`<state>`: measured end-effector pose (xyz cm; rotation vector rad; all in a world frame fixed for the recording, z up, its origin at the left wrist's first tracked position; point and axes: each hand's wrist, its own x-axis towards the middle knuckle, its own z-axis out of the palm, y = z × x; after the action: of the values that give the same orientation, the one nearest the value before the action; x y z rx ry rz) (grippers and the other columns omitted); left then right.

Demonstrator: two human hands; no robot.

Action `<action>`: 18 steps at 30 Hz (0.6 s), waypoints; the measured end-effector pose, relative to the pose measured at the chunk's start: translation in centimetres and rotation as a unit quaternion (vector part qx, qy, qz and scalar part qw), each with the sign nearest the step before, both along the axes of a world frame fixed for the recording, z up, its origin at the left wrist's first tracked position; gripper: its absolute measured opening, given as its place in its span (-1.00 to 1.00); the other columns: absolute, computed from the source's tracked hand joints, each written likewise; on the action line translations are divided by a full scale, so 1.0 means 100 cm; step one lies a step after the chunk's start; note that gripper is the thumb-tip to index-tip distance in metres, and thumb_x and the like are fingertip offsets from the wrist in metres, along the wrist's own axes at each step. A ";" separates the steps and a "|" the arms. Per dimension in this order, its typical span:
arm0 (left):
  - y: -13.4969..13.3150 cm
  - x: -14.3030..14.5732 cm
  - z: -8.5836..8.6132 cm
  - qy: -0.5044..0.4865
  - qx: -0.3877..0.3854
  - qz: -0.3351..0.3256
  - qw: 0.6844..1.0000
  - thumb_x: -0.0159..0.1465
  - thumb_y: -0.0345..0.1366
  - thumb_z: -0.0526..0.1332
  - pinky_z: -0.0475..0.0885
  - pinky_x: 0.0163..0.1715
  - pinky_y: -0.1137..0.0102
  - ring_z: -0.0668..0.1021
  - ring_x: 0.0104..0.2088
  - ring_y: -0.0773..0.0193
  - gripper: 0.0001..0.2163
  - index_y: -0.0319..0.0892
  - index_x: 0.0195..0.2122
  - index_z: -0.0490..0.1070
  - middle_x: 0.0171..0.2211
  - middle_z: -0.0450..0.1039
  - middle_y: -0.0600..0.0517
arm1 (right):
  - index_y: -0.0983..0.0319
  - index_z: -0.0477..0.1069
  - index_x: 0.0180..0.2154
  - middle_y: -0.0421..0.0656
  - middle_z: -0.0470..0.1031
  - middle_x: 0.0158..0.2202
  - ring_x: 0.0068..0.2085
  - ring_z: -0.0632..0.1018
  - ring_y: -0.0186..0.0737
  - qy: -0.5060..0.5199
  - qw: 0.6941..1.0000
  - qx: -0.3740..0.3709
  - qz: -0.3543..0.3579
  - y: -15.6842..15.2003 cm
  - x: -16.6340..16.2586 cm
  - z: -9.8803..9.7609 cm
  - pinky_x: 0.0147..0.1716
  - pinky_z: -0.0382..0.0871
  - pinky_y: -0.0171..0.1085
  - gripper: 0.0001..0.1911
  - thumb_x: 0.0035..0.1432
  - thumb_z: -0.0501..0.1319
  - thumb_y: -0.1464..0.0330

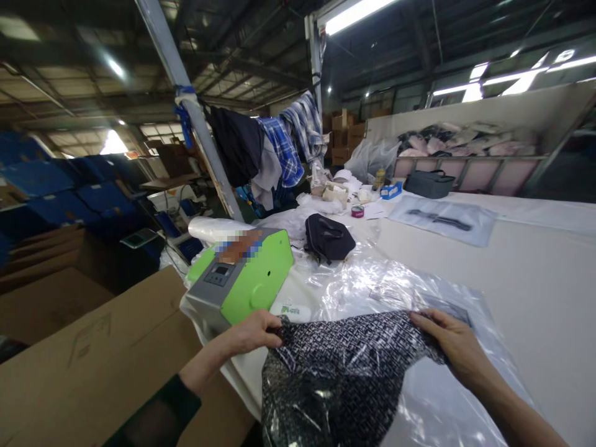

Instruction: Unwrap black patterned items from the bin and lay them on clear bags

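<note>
A black-and-white patterned garment (344, 354) is stretched between my two hands at the front edge of the table, and its lower part hangs down toward me. Clear plastic with bright reflections covers at least its lower part. My left hand (261, 332) pinches the upper left corner between thumb and fingers. At the upper right end, my right hand (447, 338) grips the cloth the same way. Under and behind the garment lies a spread of clear plastic bags (382, 279). A green-and-grey machine (261, 273) with a small display stands just beyond my left hand.
Beyond the plastic sits a black bag (328, 239). Farther back are a pink tape roll (357, 212), a blue box (391, 190), a dark grey case (429, 184) and a flat bagged item (442, 220). Large cardboard boxes (93, 354) stand left. Shirts (284, 146) hang from a rail.
</note>
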<state>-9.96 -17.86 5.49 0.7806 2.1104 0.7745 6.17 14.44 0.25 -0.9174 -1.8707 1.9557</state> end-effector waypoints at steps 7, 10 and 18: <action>-0.002 -0.011 0.002 0.050 0.012 0.065 0.997 -0.09 -0.17 0.15 0.12 -0.51 0.45 0.26 -0.55 0.35 -0.81 -0.21 -0.60 0.31 -0.64 0.20 0.15 | 0.25 0.52 -0.52 -0.18 0.49 -0.49 -0.41 0.41 -0.23 -0.021 0.997 0.048 -0.048 0.026 -0.002 -0.016 -0.43 0.26 -0.28 -0.57 -0.45 0.37 0.08; -0.006 -0.019 0.007 0.083 0.016 0.099 0.991 -0.10 -0.16 0.15 0.18 -0.47 0.43 0.32 -0.51 0.32 -0.80 -0.21 -0.57 0.35 -0.62 0.28 0.13 | 0.26 0.52 -0.53 -0.15 0.50 -0.48 -0.41 0.42 -0.21 -0.026 0.998 0.049 -0.044 0.031 0.000 -0.021 -0.43 0.27 -0.27 -0.56 -0.45 0.37 0.06; 0.003 -0.027 0.012 0.136 0.047 0.164 0.976 -0.16 -0.08 0.22 0.09 -0.53 0.43 0.25 -0.58 0.36 -0.74 -0.19 -0.63 0.29 -0.69 0.22 0.16 | 0.23 0.35 -0.64 -0.19 0.32 -0.66 -0.57 0.31 -0.25 -0.074 0.984 0.164 0.009 0.045 0.002 -0.048 -0.56 0.16 -0.24 -0.51 -0.32 0.25 -0.09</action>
<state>-12.69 -17.57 6.68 0.6206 2.5058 0.9940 6.35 18.96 -4.54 -0.9650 -2.2039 1.5556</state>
